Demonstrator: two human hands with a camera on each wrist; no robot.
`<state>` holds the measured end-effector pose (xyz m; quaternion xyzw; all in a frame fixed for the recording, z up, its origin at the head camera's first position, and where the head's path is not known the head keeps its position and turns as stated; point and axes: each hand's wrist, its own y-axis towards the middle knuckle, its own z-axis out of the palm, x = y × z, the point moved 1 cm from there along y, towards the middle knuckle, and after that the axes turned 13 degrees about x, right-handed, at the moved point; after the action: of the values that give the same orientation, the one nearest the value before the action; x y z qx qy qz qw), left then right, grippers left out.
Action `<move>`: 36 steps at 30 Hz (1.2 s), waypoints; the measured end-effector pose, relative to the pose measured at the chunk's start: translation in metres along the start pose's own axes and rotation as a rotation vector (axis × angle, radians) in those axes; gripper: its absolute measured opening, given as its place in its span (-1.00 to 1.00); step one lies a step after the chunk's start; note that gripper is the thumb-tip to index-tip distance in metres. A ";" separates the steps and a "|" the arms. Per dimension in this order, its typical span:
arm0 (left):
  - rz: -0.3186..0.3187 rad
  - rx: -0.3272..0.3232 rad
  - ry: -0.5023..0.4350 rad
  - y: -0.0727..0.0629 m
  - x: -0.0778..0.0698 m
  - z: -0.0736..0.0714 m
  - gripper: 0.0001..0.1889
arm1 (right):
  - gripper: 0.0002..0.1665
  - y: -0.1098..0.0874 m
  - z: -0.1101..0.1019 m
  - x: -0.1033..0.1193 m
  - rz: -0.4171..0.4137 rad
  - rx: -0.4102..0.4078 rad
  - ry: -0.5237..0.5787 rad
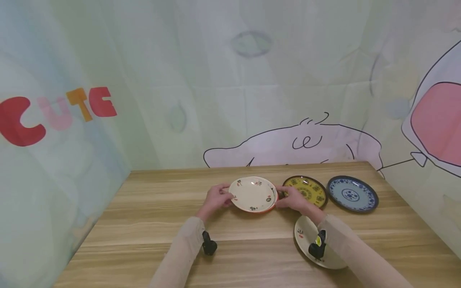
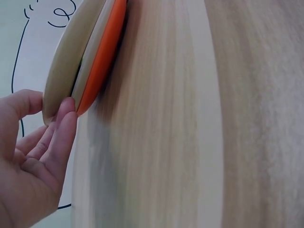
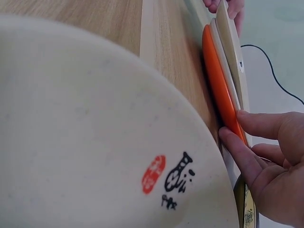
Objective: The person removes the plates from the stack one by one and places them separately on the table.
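Note:
A cream oval plate [image 1: 252, 194] with small red and black motifs lies over a plate with an orange underside [image 3: 219, 88] and a whitish rim. My left hand [image 1: 217, 197] pinches the cream plate's left edge between thumb and fingers, its fingertips close by the lower plate's rim. At the opposite side, my right hand [image 1: 294, 199] grips the orange plate's edge, with one fingertip low against the orange underside and another at the rim. In the head view, most of the lower plate is hidden beneath the cream one.
Behind my right hand is a yellow patterned plate [image 1: 306, 191], with a blue-and-white plate [image 1: 353, 194] to its right. Another cream plate [image 1: 306, 236] lies under my right forearm, partly covered. All are on the wooden table [image 1: 162, 200], backed by a printed curtain [image 1: 216, 100].

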<state>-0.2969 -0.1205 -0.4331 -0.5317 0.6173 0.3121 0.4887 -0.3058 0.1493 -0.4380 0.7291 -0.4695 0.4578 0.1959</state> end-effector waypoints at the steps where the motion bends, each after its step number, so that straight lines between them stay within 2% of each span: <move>1: -0.004 0.005 -0.004 0.000 0.000 0.000 -0.49 | -0.32 0.000 0.000 0.000 -0.003 -0.002 -0.004; 15: -0.034 0.045 -0.079 -0.002 0.002 -0.001 -0.46 | -0.30 0.002 0.003 0.001 0.028 -0.036 -0.016; 20: -0.035 0.044 -0.096 -0.002 0.005 -0.004 -0.45 | -0.29 0.003 0.007 0.001 0.011 -0.063 -0.009; 27: -0.067 0.046 -0.124 -0.001 0.008 -0.006 -0.46 | -0.28 0.005 0.008 -0.002 -0.011 -0.057 0.012; 33: -0.084 0.034 -0.177 -0.002 0.008 -0.006 -0.47 | -0.27 0.001 0.008 0.000 -0.090 -0.026 0.018; 36: -0.081 0.025 -0.179 -0.002 0.007 -0.006 -0.47 | -0.28 0.002 0.008 0.000 -0.070 -0.028 0.036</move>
<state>-0.2963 -0.1293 -0.4374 -0.5199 0.5529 0.3307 0.5609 -0.3039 0.1424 -0.4428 0.7340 -0.4464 0.4571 0.2303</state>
